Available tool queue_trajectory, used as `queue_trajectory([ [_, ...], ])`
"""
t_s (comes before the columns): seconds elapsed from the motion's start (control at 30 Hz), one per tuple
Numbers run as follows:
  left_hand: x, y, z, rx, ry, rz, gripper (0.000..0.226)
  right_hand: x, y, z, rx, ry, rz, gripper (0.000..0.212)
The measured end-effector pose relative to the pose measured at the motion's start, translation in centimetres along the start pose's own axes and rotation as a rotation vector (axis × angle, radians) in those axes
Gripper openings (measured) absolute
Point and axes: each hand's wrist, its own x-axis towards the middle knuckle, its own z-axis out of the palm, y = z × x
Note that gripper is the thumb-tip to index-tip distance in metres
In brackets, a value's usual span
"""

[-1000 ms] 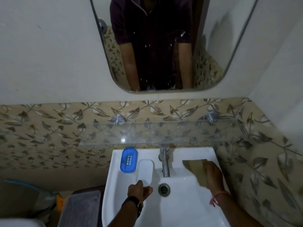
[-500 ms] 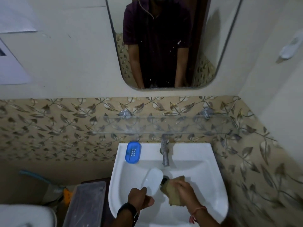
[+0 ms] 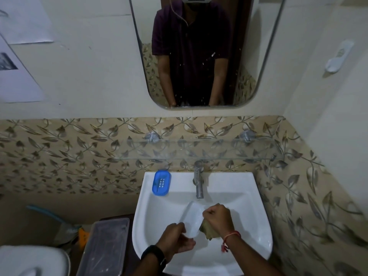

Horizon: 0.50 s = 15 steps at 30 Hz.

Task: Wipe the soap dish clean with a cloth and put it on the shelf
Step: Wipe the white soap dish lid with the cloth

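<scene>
Your left hand [image 3: 175,239] grips the near end of the white soap dish [image 3: 192,220], fingers closed around its lower edge, and holds it tilted over the basin of the white sink [image 3: 256,222]. The dish's far end points up toward the tap [image 3: 198,183], which stands just beyond it. Your right hand [image 3: 218,219] is clenched around the brownish cloth [image 3: 209,231], bunched in the fist, and presses it against the right side of the dish; part of the cloth hangs out below the hand. A red thread circles your right wrist, a dark watch your left. Farther from your left grip, on the sink's back left corner, lies a blue soap dish tray [image 3: 161,182]. Above the tap, well beyond both hands, the glass shelf [image 3: 199,149] runs along the leaf-patterned tiles. To the left of your left hand, beside the sink, sits a clear plastic box [image 3: 103,246].
</scene>
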Motion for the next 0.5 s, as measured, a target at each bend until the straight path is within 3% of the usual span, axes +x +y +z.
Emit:
queue_trajectory([
  [0.13,0.6,-0.1,0.6,-0.279,-0.064,0.004,0.034,0.2,-1.2,0.0,0.032,0.03,-0.011,0.021],
  [0.37,0.4,0.3,0.4,-0.376,-0.042,0.11,0.033,-0.1,-0.4,-1.3,0.062,0.022,0.053,0.016],
  [0.5,0.7,0.6,-0.4,-0.342,0.024,0.172,0.024,-0.6,2.1,-2.7,0.068,-0.023,0.133,0.041],
])
